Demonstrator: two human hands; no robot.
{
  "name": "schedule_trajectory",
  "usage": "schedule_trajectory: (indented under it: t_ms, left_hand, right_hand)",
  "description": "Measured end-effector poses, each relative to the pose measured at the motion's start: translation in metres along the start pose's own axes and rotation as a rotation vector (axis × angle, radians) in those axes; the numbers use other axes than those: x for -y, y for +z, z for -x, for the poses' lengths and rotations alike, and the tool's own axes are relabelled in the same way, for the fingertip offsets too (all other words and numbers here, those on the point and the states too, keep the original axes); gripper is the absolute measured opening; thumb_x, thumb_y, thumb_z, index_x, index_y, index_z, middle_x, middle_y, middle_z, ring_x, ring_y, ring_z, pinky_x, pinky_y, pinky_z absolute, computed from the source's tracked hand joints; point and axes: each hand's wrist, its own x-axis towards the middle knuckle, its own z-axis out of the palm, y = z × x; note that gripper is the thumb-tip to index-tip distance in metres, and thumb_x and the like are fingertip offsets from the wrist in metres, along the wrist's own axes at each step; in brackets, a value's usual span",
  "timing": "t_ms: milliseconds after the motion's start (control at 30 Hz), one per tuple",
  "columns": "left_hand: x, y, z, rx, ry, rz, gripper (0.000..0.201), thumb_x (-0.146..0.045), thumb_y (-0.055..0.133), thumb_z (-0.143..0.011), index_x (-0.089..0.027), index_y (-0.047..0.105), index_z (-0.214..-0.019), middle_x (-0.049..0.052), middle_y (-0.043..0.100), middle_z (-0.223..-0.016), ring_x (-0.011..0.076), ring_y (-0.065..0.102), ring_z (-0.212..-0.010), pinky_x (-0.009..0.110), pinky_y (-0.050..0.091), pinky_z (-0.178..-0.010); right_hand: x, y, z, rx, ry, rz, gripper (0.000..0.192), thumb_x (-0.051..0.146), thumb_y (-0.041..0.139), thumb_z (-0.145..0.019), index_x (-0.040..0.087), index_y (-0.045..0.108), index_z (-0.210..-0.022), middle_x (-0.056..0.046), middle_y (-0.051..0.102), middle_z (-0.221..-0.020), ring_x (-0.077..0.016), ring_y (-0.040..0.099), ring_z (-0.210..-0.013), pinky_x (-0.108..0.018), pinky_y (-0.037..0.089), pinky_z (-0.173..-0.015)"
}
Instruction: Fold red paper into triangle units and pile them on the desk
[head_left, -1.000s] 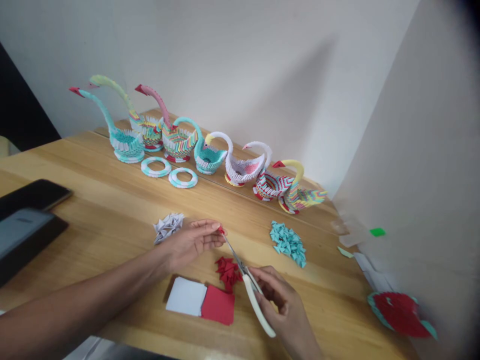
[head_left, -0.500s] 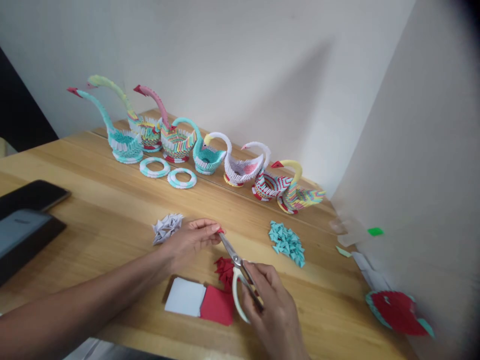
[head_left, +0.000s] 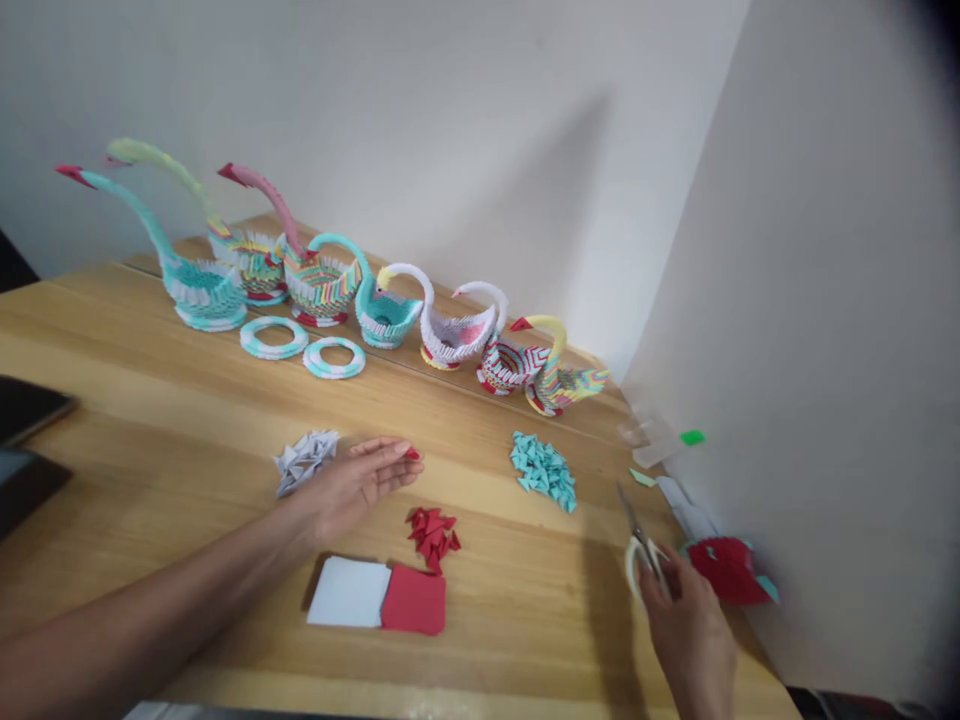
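Note:
My left hand (head_left: 375, 480) pinches a small red folded paper piece (head_left: 412, 454) between thumb and fingers, above the middle of the table. Over at the right, my right hand (head_left: 686, 610) is closed on the white handles of the scissors (head_left: 643, 548), whose blades point up and away. Below my left hand lies a pile of red folded paper pieces (head_left: 433, 535). Nearer to me are a stack of white paper (head_left: 349, 592) and a stack of red paper (head_left: 414, 600), side by side. White folded pieces (head_left: 306, 460) sit just behind my left wrist.
Several folded-paper swans (head_left: 386, 312) stand along the back wall, with two paper rings (head_left: 334, 358) in front. A turquoise pile (head_left: 543, 470) lies right of centre. A red paper object (head_left: 726, 570) is beyond the scissors; a dark phone-like object (head_left: 30, 408) lies left.
The scissors have left the red piece and moved right with my right hand. My left hand keeps the red piece. The view has turned to the right.

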Motion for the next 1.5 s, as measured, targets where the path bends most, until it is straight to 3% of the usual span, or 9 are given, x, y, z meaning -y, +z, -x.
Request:
schedule_trajectory:
  t_ms: [100,200,333,433,500,567,900,1167,1500]
  left_hand:
    - [0.003,0.004,0.002,-0.010,-0.007,-0.002,0.006,-0.006,0.069,-0.079,-0.012,0.068,-0.080,0.006,0.076,-0.077,0.0183,0.073,-0.078,0.030,0.057,-0.082]
    - [0.004,0.007,0.005,-0.017,-0.005,-0.016,0.009,-0.006,0.070,-0.079,-0.013,0.066,-0.082,0.006,0.076,-0.077,0.0177,0.074,-0.078,0.029,0.057,-0.081]
    - [0.005,0.010,0.009,0.022,-0.025,-0.042,0.016,-0.012,0.077,-0.074,-0.012,0.065,-0.083,0.008,0.077,-0.081,0.0187,0.073,-0.081,0.029,0.056,-0.083]
    - [0.007,0.011,0.011,0.058,-0.029,-0.056,0.024,-0.018,0.084,-0.066,-0.013,0.066,-0.082,0.007,0.077,-0.083,0.0187,0.073,-0.082,0.028,0.055,-0.083]
    - [0.009,0.011,0.012,0.073,-0.021,-0.062,0.027,-0.021,0.087,-0.062,-0.013,0.067,-0.080,0.004,0.076,-0.081,0.0173,0.072,-0.080,0.027,0.055,-0.081]
    - [0.010,0.011,0.012,0.076,-0.008,-0.061,0.027,-0.022,0.087,-0.061,-0.014,0.068,-0.077,0.002,0.074,-0.077,0.0143,0.070,-0.076,0.025,0.055,-0.077]
    - [0.009,0.015,0.012,0.086,0.096,-0.274,0.025,-0.034,0.083,-0.065,-0.016,0.069,-0.076,0.000,0.071,-0.074,0.0142,0.066,-0.074,0.028,0.052,-0.081]
    - [0.005,0.011,0.013,0.066,0.530,-0.933,0.012,-0.026,0.064,-0.081,-0.018,0.072,-0.078,0.003,0.074,-0.081,0.0184,0.066,-0.077,0.026,0.049,-0.072]
    - [-0.002,0.002,0.012,0.250,0.951,-1.592,0.019,-0.016,0.055,-0.089,-0.022,0.071,-0.083,0.007,0.069,-0.084,0.0205,0.056,-0.080,0.032,0.038,-0.074]
  right_hand:
    - [-0.039,0.014,0.004,0.113,-0.041,0.136,0.051,0.055,0.039,-0.085,0.014,0.069,-0.093,-0.017,0.070,-0.083,-0.0323,0.066,-0.073,-0.041,0.050,-0.060]
    - [-0.019,0.015,0.003,0.146,-0.257,0.148,0.045,0.046,0.037,-0.089,0.015,0.068,-0.093,-0.017,0.070,-0.084,-0.0325,0.066,-0.077,-0.044,0.051,-0.066]
    - [0.096,0.005,0.002,0.041,-0.571,-0.146,0.028,0.030,0.044,-0.093,0.020,0.063,-0.111,-0.013,0.067,-0.106,-0.0277,0.063,-0.097,-0.043,0.050,-0.082]
    - [0.192,0.005,0.004,0.053,-0.821,-0.422,0.020,0.020,0.054,-0.092,0.021,0.063,-0.111,-0.009,0.066,-0.096,-0.0230,0.061,-0.091,-0.037,0.049,-0.078]
    - [0.233,0.009,0.005,0.047,-0.880,-0.500,0.015,0.020,0.058,-0.091,0.019,0.065,-0.104,-0.008,0.065,-0.086,-0.0217,0.058,-0.082,-0.036,0.047,-0.073]
    - [0.255,0.015,0.006,0.056,-0.909,-0.522,0.010,0.024,0.060,-0.091,0.018,0.067,-0.096,-0.007,0.064,-0.080,-0.0210,0.055,-0.077,-0.035,0.044,-0.070]
    - [0.254,0.029,0.002,0.026,-0.881,-0.653,0.010,0.016,0.060,-0.091,0.019,0.068,-0.087,-0.003,0.061,-0.070,-0.0170,0.053,-0.068,-0.033,0.042,-0.067]
    - [0.246,0.032,0.005,0.051,-0.873,-0.719,0.009,0.013,0.060,-0.089,0.017,0.068,-0.093,-0.004,0.061,-0.073,-0.0174,0.054,-0.071,-0.033,0.044,-0.066]
    - [0.245,0.031,0.003,0.072,-0.989,-0.539,0.018,0.009,0.051,-0.091,0.020,0.064,-0.084,-0.003,0.064,-0.074,-0.0177,0.054,-0.073,-0.037,0.045,-0.084]
